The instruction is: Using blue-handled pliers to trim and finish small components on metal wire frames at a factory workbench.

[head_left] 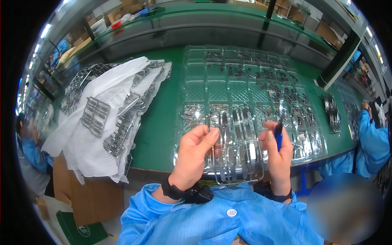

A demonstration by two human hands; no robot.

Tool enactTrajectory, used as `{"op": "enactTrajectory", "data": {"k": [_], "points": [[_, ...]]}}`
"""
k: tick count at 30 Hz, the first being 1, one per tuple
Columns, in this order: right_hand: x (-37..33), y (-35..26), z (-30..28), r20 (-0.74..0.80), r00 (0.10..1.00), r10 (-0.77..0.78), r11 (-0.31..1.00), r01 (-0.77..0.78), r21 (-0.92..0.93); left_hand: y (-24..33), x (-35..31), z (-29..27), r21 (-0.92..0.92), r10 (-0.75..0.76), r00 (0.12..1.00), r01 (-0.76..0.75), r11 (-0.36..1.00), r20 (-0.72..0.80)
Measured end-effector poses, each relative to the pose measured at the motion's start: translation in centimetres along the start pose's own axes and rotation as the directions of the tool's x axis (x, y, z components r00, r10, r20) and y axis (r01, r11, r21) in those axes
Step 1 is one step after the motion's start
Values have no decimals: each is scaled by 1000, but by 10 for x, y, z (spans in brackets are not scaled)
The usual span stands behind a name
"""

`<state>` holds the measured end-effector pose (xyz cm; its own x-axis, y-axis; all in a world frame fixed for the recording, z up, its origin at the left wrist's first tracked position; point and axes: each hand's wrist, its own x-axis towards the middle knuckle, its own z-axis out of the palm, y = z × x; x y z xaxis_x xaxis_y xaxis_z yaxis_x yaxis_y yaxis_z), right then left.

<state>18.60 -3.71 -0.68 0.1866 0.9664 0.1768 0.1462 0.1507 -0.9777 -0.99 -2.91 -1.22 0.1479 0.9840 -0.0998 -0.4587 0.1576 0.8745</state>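
Note:
My left hand [193, 154] pinches the left edge of a shiny silver sprue frame [236, 143] between thumb and fingers. The frame is rectangular, with rows of narrow flat parts inside, and tilts up above the table's front edge. At its right side, my right hand [278, 152] closes around a slim blue-handled tool [279, 134] with a dark tip pointing up; its exact kind cannot be made out. Behind the frame lie clear plastic trays [195, 85] with square compartments. Many hold loose shiny or dark flat parts; several in the middle row show bare patterned bottoms.
On the left, sprue frames [96, 116] lie stacked with white wrapping sheets [79, 149] on the green table [153, 130]. More frames [331, 112] sit at the right beside a dark post [341, 61]. A cardboard box [92, 196] stands below left. Blue-sleeved people work on both sides.

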Motion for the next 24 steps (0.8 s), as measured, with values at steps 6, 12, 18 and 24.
{"op": "enactTrajectory", "data": {"k": [6,12,18,24], "points": [[-10,12,7,440,855,-275,788,463,-407,3,0,0,-143,-91,995,96,985,43],[-13,5,19,392,820,-418,778,546,-312,2,-1,2,-150,-115,991,123,981,64],[-11,10,16,429,800,-419,782,558,-276,2,-1,2,-161,-121,990,131,978,74],[-10,9,13,490,820,-296,843,466,-270,4,-2,4,-190,-147,986,159,969,75]]}}
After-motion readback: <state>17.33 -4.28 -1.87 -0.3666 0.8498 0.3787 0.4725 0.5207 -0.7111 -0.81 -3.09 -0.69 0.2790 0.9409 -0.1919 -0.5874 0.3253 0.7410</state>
